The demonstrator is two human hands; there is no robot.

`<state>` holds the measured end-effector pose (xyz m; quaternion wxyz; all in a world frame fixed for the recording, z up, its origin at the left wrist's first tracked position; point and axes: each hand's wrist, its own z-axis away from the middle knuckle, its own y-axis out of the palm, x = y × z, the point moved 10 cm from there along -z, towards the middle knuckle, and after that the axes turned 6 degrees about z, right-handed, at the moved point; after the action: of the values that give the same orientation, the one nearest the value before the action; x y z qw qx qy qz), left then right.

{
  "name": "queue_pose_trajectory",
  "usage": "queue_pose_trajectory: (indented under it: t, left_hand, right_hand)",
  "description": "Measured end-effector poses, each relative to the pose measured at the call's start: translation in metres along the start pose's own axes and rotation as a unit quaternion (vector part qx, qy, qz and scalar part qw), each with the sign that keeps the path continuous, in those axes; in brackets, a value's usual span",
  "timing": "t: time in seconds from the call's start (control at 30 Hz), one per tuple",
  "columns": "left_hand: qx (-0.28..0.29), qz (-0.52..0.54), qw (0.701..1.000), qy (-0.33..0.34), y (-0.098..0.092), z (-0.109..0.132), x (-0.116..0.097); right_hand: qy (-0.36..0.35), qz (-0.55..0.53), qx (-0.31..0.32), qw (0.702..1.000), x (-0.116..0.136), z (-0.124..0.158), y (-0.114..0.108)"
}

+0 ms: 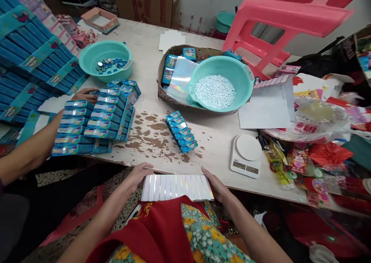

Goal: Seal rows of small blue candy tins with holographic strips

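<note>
A flat row of shiny holographic silver packets (177, 187) lies over my lap at the table's near edge. My left hand (139, 176) grips its left end and my right hand (216, 186) grips its right end, fingers closed along the edges. Just beyond, on the worn white table (214, 135), lies a short row of small blue boxes (181, 131).
Another person's arm (31, 149) reaches into stacked blue boxes (95, 120) at left. A teal basin of white pellets (220, 88) sits in a cardboard tray. A second teal basin (106, 60), a white scale (246, 155), a pink stool (278, 19) and packaging clutter (319, 139) at right.
</note>
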<state>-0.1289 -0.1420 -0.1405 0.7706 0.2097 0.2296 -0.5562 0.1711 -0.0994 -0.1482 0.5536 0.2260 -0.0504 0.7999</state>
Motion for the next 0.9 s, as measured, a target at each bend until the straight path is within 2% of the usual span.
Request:
queue_pose_trajectory:
  t: [0.07, 0.13, 0.23, 0.33, 0.4, 0.47, 0.57, 0.73, 0.8, 0.9]
  left_hand:
    - [0.005, 0.013, 1.0, 0.021, -0.019, 0.027, 0.005]
    - [-0.001, 0.025, 0.998, 0.055, -0.042, 0.065, 0.009]
    - [-0.057, 0.04, 0.992, 0.101, -0.083, 0.132, 0.02]
    - [-0.125, 0.059, 0.98, 0.142, -0.119, 0.199, 0.038]
    - [-0.161, 0.075, 0.969, 0.173, -0.136, 0.234, 0.052]
    - [-0.186, 0.091, 0.957, 0.205, -0.147, 0.258, 0.066]
    - [-0.175, 0.103, 0.951, 0.233, -0.151, 0.272, 0.085]
    - [-0.066, 0.111, 0.961, 0.244, -0.131, 0.263, 0.104]
    - [-0.025, 0.142, 0.958, 0.246, -0.124, 0.26, 0.102]
    - [-0.019, 0.203, 0.938, 0.279, -0.125, 0.259, 0.078]
  right_hand:
    - [0.005, -0.02, 0.005, 1.0, -0.004, 0.009, 0.02]
    - [-0.021, -0.018, 0.019, 0.999, -0.004, 0.02, 0.047]
    - [-0.103, -0.007, 0.065, 0.993, 0.0, 0.04, 0.098]
    - [-0.168, 0.018, 0.119, 0.978, -0.007, 0.068, 0.145]
    - [-0.205, 0.041, 0.133, 0.969, -0.015, 0.086, 0.165]
    - [-0.247, 0.055, 0.123, 0.96, -0.02, 0.103, 0.174]
    - [-0.29, 0.072, 0.1, 0.949, -0.02, 0.116, 0.181]
    - [-0.356, 0.007, 0.041, 0.934, 0.009, 0.114, 0.186]
    - [-0.386, -0.026, 0.04, 0.921, 0.019, 0.114, 0.191]
    - [-0.4, -0.022, 0.062, 0.914, 0.018, 0.119, 0.2]
